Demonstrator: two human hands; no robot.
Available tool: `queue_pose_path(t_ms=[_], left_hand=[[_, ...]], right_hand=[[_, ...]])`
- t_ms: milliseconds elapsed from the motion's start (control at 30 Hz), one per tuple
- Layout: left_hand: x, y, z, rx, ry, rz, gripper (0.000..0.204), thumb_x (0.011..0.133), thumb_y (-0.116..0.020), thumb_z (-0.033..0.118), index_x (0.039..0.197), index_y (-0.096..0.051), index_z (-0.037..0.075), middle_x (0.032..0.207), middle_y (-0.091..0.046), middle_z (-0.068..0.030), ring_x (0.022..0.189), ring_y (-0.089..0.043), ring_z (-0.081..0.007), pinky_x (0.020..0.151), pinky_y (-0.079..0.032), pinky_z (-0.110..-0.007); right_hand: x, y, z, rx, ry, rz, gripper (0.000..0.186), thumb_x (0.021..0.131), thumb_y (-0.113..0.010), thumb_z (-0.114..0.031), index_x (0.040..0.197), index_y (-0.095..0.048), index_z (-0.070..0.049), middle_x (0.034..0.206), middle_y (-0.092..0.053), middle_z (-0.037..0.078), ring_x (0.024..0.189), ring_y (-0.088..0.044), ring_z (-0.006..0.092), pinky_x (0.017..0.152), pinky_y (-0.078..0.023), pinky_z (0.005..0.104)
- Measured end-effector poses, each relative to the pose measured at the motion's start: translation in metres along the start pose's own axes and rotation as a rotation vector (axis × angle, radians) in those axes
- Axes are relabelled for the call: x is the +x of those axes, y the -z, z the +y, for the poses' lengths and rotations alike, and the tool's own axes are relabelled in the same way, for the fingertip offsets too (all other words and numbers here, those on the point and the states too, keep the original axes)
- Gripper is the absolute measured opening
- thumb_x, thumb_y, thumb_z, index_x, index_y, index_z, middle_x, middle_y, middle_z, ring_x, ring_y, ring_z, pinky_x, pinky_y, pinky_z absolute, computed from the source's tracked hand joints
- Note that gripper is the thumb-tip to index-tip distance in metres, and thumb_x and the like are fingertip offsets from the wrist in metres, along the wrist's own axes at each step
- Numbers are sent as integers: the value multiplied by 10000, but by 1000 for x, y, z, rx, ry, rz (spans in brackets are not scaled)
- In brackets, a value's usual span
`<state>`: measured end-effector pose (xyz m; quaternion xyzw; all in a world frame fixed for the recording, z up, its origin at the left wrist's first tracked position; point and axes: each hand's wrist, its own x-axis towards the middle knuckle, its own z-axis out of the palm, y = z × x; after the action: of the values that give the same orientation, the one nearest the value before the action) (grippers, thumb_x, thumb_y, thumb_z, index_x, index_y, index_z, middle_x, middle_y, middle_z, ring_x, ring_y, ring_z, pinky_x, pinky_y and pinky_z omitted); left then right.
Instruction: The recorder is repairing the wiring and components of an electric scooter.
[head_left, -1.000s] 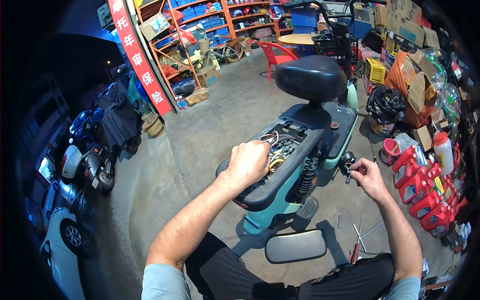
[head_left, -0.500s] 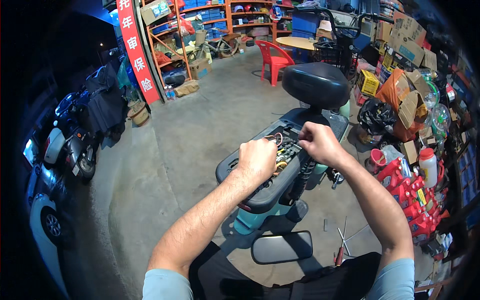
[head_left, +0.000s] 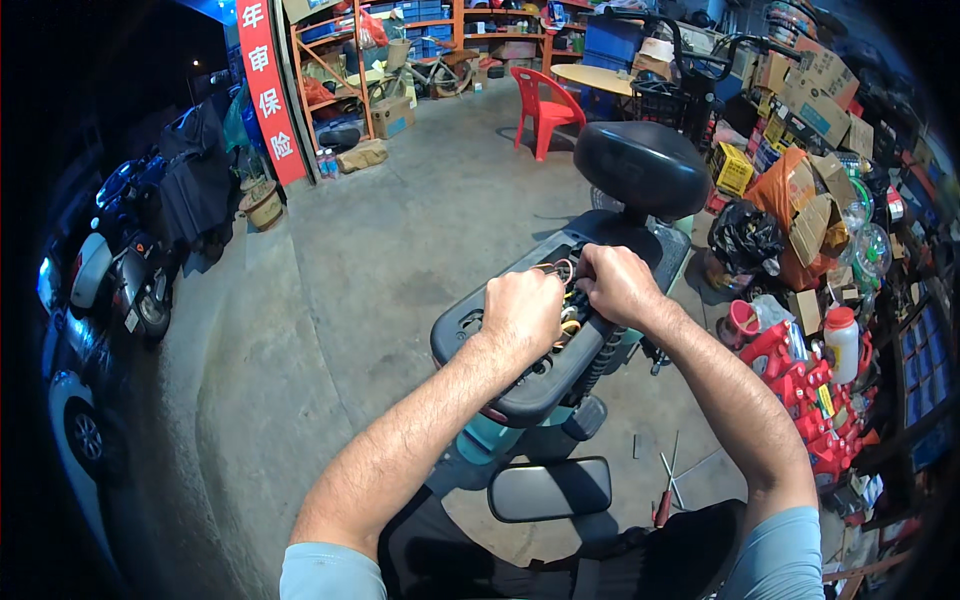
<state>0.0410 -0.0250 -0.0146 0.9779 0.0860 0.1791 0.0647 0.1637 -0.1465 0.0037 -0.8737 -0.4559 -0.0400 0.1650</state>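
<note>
A mint-and-black electric scooter (head_left: 475,440) has its rear compartment (head_left: 460,340) open, showing wires (head_left: 568,322) and small loops of cable. My left hand (head_left: 520,310) is closed over the compartment, knuckles up, with its fingertips hidden among the wires. My right hand (head_left: 622,288) is beside it at the compartment's right edge, fingers bent and pinched at the wires; what exactly they grip is unclear. The black backrest (head_left: 640,165) stands just beyond my hands. A black padded panel (head_left: 548,490) lies on the floor below, near a red-handled screwdriver (head_left: 664,500) and a cross-shaped tool (head_left: 672,470).
Red jugs (head_left: 830,440), boxes (head_left: 820,100) and bags (head_left: 745,240) crowd the right. A red chair (head_left: 550,115), round table (head_left: 590,75) and orange shelving (head_left: 365,90) are at the back. Parked scooters (head_left: 130,285) and a car (head_left: 70,430) line the left.
My right hand has moved from low at the scooter's right side, where it held a black part, up into the compartment beside my left hand. That black part now hangs below.
</note>
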Motion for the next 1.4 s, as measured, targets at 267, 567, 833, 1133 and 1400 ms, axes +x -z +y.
queue_pose_path(t_ms=[267, 567, 833, 1133, 1400], left_hand=[[1, -3, -1, 3, 8, 13, 181, 816, -650, 180, 838, -705, 9, 837, -715, -165, 817, -718, -338, 735, -580, -467], [1, -2, -1, 7, 20, -14, 182, 837, -649, 184, 868, -704, 13, 849, -715, -162, 827, -717, -334, 739, -578, -464], [0, 0, 2, 4, 20, -13, 187, 833, -653, 187, 869, -703, 10, 844, -714, -165, 828, -716, -334, 747, -578, -464], [0, 2, 1, 8, 44, -41, 194, 819, -662, 187, 851, -703, 0, 858, -710, -176, 833, -713, -340, 752, -576, -471], [1, 3, 5, 14, 61, -32, 192, 821, -661, 185, 843, -705, 0, 853, -709, -178, 832, -713, -340, 750, -575, -468]], right_hand=[[-2, -3, 2, -27, 22, -25, 149, 791, -708, -86, 911, -654, -13, 889, -703, 186, 934, -675, 374, 806, -529, 484], [-5, -9, 6, -1, 64, 52, 150, 805, -707, -92, 913, -635, -17, 926, -688, 176, 963, -660, 370, 814, -521, 491], [-4, -1, 19, 164, 122, 153, 182, 823, -668, -61, 978, -604, 10, 959, -653, 209, 982, -635, 399, 850, -506, 475], [-21, 72, 18, 139, 83, 339, 214, 996, -557, -237, 1069, -565, -35, 904, -656, 184, 910, -647, 358, 802, -501, 465], [-30, 62, 33, 214, 12, 269, 238, 1032, -498, -272, 1057, -563, -44, 869, -663, 149, 803, -673, 311, 696, -512, 441]])
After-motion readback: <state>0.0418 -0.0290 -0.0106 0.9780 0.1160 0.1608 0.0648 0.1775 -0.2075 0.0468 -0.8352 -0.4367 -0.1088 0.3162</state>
